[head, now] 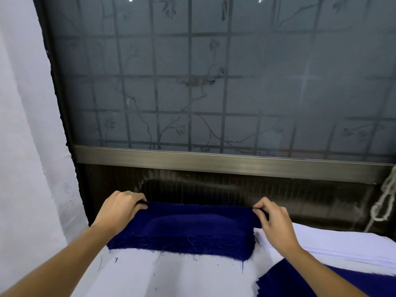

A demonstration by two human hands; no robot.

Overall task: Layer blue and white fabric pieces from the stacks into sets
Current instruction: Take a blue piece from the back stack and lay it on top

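Blue on top: a person's left hand (120, 209) and right hand (274, 221) each grasp a far corner of the uppermost blue piece (192, 221) on a stack of blue fabric (182, 246), which sits against the back edge of a white-covered bench (171, 277). The left hand's fingers curl round the far left corner, and the right hand pinches the far right corner between thumb and fingertips. The piece's far edge is stretched and raised slightly between the two hands, while its near part lies on the stack. The stack's frayed near edge trails loose threads onto the bench. A stack of white fabric (342, 247) lies just beside the blue stack, toward the bench's right edge, and a second pile of blue pieces (300, 281) sits at the near right corner. A ring (130, 192) shows on the left hand. Behind the bench stands a frosted window (214, 82) with a grid of bars, and a pale cord (383, 202) hangs at its lower right
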